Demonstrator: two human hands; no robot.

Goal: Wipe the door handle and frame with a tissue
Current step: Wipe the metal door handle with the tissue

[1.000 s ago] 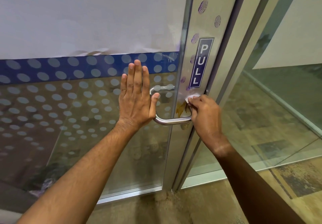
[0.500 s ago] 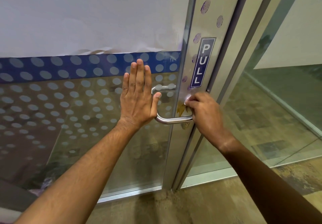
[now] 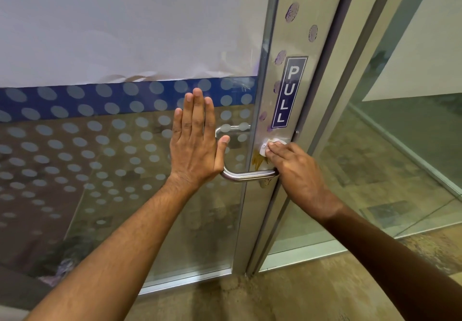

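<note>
Left hand (image 3: 195,143) flat, fingers spread open on dotted glass door panel (image 3: 100,150), right hand (image 3: 292,170) fingers pinching crumpled white tissue (image 3: 271,145) against brushed metal door frame (image 3: 282,95), above curved steel handle (image 3: 246,176)

Left hand (image 3: 193,140) lies flat on the glass (image 3: 100,170), left of the handle (image 3: 246,176); right hand (image 3: 295,170) presses the tissue (image 3: 271,145) on the frame (image 3: 277,110), under the PULL sign (image 3: 288,93).

Left hand (image 3: 196,145): bare, no glove, ring or watch visible. Left forearm (image 3: 120,240): bare to frame edge, fine hair visible. Right hand (image 3: 297,173): bare, no jewellery visible. Right forearm (image 3: 390,253): bare, in shadow.
</note>
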